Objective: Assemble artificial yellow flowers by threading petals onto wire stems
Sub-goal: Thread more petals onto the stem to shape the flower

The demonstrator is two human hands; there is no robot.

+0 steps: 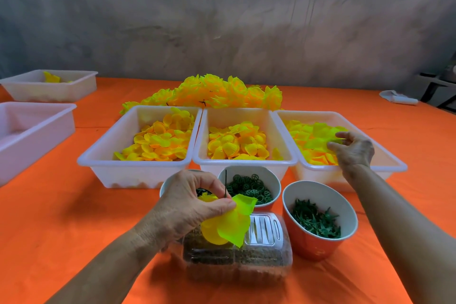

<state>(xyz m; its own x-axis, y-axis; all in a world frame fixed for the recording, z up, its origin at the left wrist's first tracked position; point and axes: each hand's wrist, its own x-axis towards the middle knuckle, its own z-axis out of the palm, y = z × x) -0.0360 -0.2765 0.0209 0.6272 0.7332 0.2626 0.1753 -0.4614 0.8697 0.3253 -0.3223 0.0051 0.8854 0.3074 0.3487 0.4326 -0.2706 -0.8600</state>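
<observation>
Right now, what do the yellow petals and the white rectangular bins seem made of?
The yellow petals held in the left hand look like thin, matte fabric: light glows through them. The white rectangular bins look like smooth, semi-translucent plastic: petals show faintly through their walls.
</observation>
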